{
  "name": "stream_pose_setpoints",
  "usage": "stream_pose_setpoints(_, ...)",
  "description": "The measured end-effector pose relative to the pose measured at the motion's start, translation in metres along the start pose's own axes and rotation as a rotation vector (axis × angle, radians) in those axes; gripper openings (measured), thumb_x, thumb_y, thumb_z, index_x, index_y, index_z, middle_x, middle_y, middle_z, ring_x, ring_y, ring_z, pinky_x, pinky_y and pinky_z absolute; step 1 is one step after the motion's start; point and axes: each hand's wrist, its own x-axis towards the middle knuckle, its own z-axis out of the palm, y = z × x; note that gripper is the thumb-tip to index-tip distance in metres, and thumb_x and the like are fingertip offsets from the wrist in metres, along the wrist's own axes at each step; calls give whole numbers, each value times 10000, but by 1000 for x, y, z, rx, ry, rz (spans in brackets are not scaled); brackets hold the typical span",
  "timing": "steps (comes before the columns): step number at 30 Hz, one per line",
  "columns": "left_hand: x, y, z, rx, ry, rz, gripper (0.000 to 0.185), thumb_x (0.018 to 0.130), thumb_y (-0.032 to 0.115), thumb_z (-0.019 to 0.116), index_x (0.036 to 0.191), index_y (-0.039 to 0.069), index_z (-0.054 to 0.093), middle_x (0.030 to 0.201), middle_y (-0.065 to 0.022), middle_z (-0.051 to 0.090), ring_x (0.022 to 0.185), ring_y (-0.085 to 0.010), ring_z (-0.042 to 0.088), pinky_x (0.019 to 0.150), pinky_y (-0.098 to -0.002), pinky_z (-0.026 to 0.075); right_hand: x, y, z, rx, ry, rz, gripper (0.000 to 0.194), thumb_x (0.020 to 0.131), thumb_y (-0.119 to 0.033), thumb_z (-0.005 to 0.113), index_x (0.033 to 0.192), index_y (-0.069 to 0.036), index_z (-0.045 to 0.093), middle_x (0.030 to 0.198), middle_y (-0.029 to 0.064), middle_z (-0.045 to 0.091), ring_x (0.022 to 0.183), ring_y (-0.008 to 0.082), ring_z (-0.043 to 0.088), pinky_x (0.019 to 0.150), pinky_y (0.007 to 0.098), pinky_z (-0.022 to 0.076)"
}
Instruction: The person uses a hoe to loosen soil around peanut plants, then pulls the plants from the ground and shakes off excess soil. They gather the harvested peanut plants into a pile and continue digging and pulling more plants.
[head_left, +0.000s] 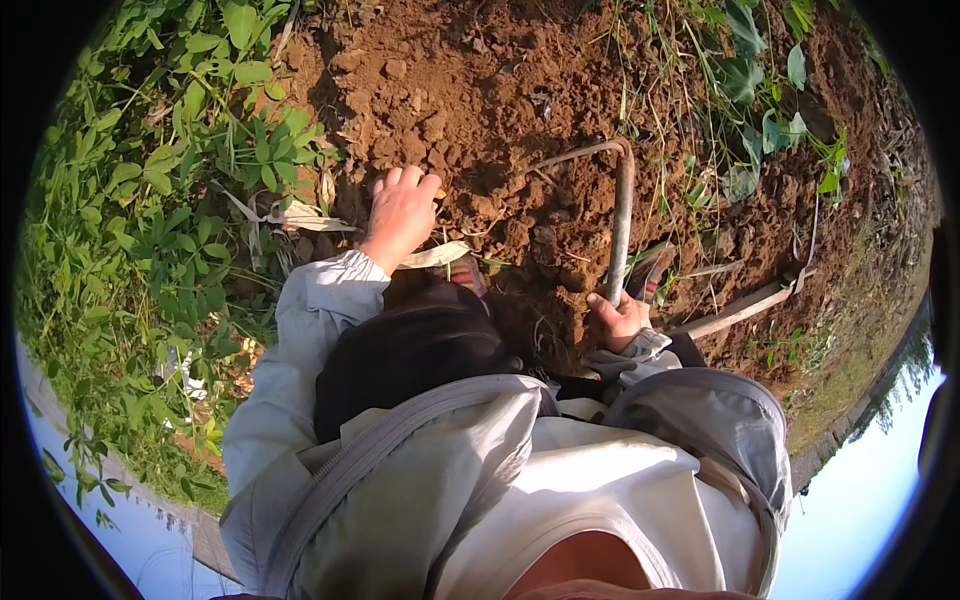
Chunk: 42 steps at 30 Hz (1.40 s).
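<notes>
My right hand (619, 321) is closed around the shaft of a small metal hand hoe (622, 217). Its thin curved end reaches left over loose reddish-brown soil (480, 90). At centre left, my left hand (403, 212) reaches palm down to the soil, fingers bent. A small yellowish thing (439, 194) shows beside its fingers; whether they grip it is hidden. Dry pale leaves (439, 256) lie just below and to the left of that hand.
Leafy green plants (150, 172) fill the left side. Broad-leaved vines (742, 82) and grass stand at upper right. A long-handled tool (739, 309) lies on the ground at right. Striped footwear (469, 275) shows below my left hand.
</notes>
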Motion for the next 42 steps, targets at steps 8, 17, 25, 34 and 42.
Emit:
stream_pose_setpoints(8, 0, -20, 4, -419, 196, -26, 101, 789, 87, 561, 867, 29, 588, 867, -85, 592, 852, -262, 561, 759, -365, 440, -12, -20, 5, -132, -27, -40, 215, 862, -214, 619, 853, -53, 476, 558, 4, 464, 434, 101, 415, 397, 254, 336)
stream_pose_setpoints(17, -1, -14, -36, -1699, -188, -451, 276, 876, 44, 451, 1135, -29, 509, 989, -131, 621, 801, -170, 612, 677, -263, 482, -23, -34, 20, -69, -58, -94, 202, 864, -197, 612, 881, -48, 477, 550, -2, 441, 408, 98, 386, 374, 251, 308)
stream_pose_setpoints(25, 10, -33, -16, -804, 407, -386, 311, 801, 14, 514, 1106, 19, 570, 1137, -107, 560, 1038, -231, 548, 889, -300, 426, 35, -201, 151, -212, -212, -705, 280, 893, -206, 577, 1066, -36, 436, 634, -3, 479, 452, 70, 429, 417, 224, 373)
stream_pose_setpoints(34, 77, -102, -21, -1233, 813, -656, 407, 917, 221, 478, 1264, 12, 439, 1312, -115, 436, 1191, -227, 417, 1006, -312, 300, 92, -83, 153, -981, -107, -418, 401, 828, -308, 619, 1095, -43, 482, 839, 229, 611, 822, 394, 597, 715, 437, 461)
stream_pose_setpoints(42, 104, -97, 20, -538, 699, -708, 574, 877, 301, 495, 1325, -22, 339, 1290, -233, 426, 1193, -378, 397, 996, -424, 321, 12, -127, 66, -752, -68, -611, 337, 848, -260, 645, 1047, -17, 523, 724, 45, 550, 645, 125, 517, 607, 276, 442)
